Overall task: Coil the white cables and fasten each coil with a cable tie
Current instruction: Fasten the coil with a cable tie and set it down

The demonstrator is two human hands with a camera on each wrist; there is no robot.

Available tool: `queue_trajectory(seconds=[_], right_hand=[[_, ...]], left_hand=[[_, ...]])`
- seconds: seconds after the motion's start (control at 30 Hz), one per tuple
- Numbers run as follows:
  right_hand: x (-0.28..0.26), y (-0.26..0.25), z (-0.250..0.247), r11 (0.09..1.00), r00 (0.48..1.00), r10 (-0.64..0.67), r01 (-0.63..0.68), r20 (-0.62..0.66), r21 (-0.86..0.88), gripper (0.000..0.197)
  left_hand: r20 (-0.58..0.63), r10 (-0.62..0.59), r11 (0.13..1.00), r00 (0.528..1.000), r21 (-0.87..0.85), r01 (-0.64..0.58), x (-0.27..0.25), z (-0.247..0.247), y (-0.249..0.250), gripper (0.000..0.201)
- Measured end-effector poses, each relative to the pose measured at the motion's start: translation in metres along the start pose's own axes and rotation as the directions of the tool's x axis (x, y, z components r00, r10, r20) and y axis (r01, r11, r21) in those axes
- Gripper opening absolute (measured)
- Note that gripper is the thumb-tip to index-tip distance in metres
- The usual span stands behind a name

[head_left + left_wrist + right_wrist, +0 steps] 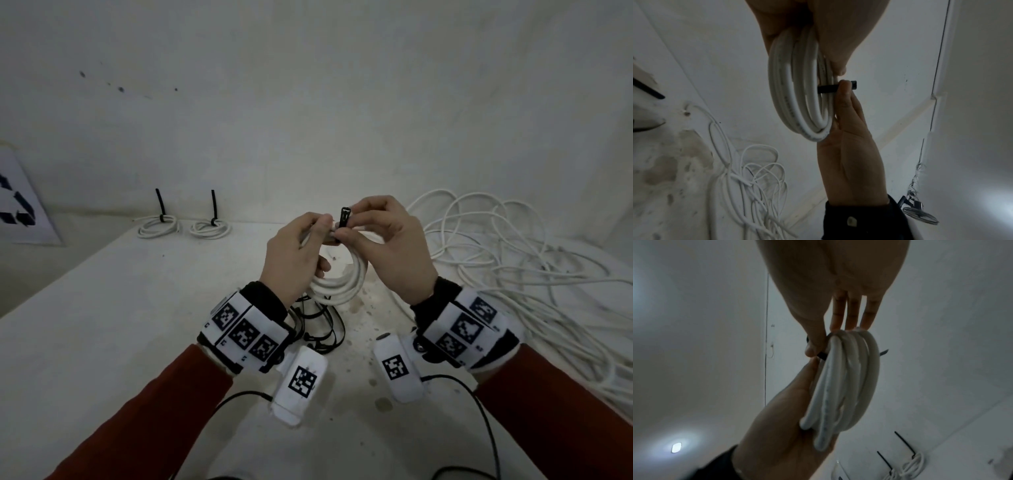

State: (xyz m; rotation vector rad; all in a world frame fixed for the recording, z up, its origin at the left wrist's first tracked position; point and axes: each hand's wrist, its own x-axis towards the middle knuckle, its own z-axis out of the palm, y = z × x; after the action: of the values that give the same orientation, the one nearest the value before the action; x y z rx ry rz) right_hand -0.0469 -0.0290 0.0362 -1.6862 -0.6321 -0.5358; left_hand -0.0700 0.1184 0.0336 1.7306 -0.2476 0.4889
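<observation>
A coil of white cable (342, 284) hangs upright above the table between both hands. My left hand (301, 253) grips the coil's left side, the loops lying in its palm (787, 410). My right hand (373, 233) pinches a black cable tie (344, 217) between thumb and forefinger at the top of the coil. The tie (836, 88) crosses the coil (801, 97), and its thin tip (884, 352) pokes out on the far side. The right hand's other fingers (853, 316) lie straight against the loops (844, 386).
Two tied coils (159, 226) (209, 228) lie at the table's far left, black tie tails sticking up. A large tangle of loose white cable (513, 267) covers the right side. Spare black ties (318, 325) lie under my left wrist. A wall stands close behind.
</observation>
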Motion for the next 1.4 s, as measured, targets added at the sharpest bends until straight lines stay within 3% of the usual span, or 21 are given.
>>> queue_trajectory(seconds=[0.13, 0.33, 0.47, 0.57, 0.63, 0.73, 0.83, 0.9, 1.0, 1.1, 1.3, 1.4], right_hand=[[-0.005, -0.009, 0.003, 0.939, 0.98, 0.197, -0.198, 0.029, 0.281, 0.006], [-0.012, -0.02, 0.007, 0.8, 0.921, 0.38, -0.373, 0.085, 0.47, 0.03], [-0.011, -0.022, 0.005, 0.681, 0.847, 0.52, -0.491, 0.114, 0.543, 0.042], [-0.01, -0.021, 0.006, 0.556, 0.796, 0.571, -0.554, 0.2, 0.619, 0.044], [-0.011, -0.021, 0.006, 0.53, 0.78, 0.581, -0.58, 0.233, 0.618, 0.055], [-0.008, -0.024, 0.002, 0.54, 0.79, 0.557, -0.579, 0.257, 0.611, 0.064], [-0.001, -0.03, -0.006, 0.605, 0.812, 0.527, -0.565, 0.25, 0.561, 0.047], [0.003, -0.034, -0.007, 0.705, 0.845, 0.487, -0.53, 0.222, 0.471, 0.035], [0.005, -0.035, -0.001, 0.878, 0.93, 0.36, -0.365, 0.077, 0.31, 0.019], [0.006, -0.033, 0.001, 0.97, 0.979, 0.204, -0.203, 0.006, 0.134, 0.012], [0.009, -0.034, -0.003, 0.991, 0.996, 0.07, -0.062, 0.061, -0.121, 0.009], [0.013, -0.035, -0.008, 0.977, 0.991, 0.085, -0.063, 0.105, -0.203, 0.01]], left_hand=[[0.045, 0.003, 0.994, 0.999, -0.106, 0.002, -0.006, -0.004, 0.001, 0.019], [0.069, 0.043, 0.992, 0.997, -0.121, -0.034, -0.015, -0.01, 0.001, 0.017], [0.089, 0.046, 0.994, 0.995, -0.107, -0.036, -0.018, -0.014, 0.002, 0.014], [0.103, 0.042, 0.989, 0.994, -0.147, -0.027, -0.018, -0.017, 0.001, 0.012], [0.106, 0.031, 0.986, 0.994, -0.168, -0.013, -0.019, -0.019, 0.002, 0.011], [0.097, 0.023, 0.982, 0.995, -0.19, -0.004, -0.02, -0.021, 0.002, 0.012], [0.084, 0.005, 0.974, 0.996, -0.226, 0.014, -0.02, -0.022, 0.001, 0.012], [0.091, -0.005, 0.969, 0.996, -0.245, 0.028, -0.021, -0.02, 0.0, 0.012], [0.119, -0.042, 0.942, 0.992, -0.326, 0.079, -0.022, -0.016, -0.001, 0.015], [0.117, -0.103, 0.894, 0.988, -0.424, 0.143, -0.022, -0.014, -0.004, 0.019], [0.114, -0.104, 0.866, 0.988, -0.477, 0.147, -0.02, -0.012, -0.007, 0.009], [0.121, -0.08, 0.861, 0.989, -0.492, 0.13, -0.019, -0.013, -0.007, 0.021]])
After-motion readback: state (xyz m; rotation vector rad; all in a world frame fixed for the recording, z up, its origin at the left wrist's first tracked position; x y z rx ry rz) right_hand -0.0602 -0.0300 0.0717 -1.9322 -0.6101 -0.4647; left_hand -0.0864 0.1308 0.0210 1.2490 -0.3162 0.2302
